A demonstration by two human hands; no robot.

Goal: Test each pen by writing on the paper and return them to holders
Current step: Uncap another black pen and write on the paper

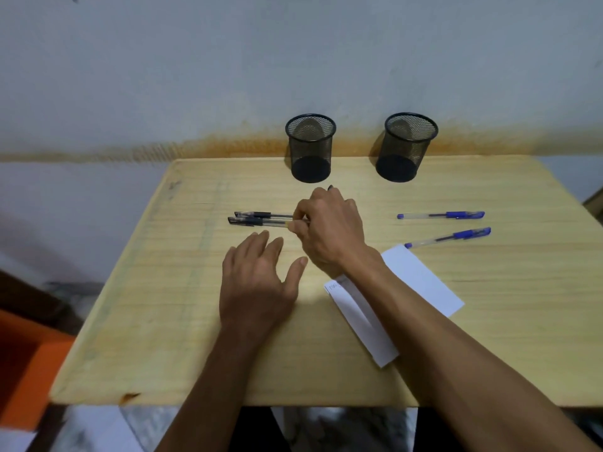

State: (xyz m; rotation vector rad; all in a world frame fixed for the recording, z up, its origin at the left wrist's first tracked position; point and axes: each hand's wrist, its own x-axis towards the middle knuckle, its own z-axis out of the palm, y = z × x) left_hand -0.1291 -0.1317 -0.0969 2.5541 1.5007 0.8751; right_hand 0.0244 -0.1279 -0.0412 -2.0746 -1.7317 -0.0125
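Observation:
Two black pens lie side by side on the wooden table (163,321): the far one (261,215) and the near one (254,221). My right hand (329,230) reaches across and pinches the right end of the near black pen. My left hand (257,282) rests flat and open just in front of them. Two blue pens (440,215) (453,236) lie at the right. A white paper (421,282) lies under my right forearm, with small writing at its left corner. Two black mesh holders (310,148) (404,148) stand empty at the back.
A grey wall with a rust-coloured stain runs right behind the holders. An orange object (26,363) sits left of the table, below its edge. The table's front edge is close to my body.

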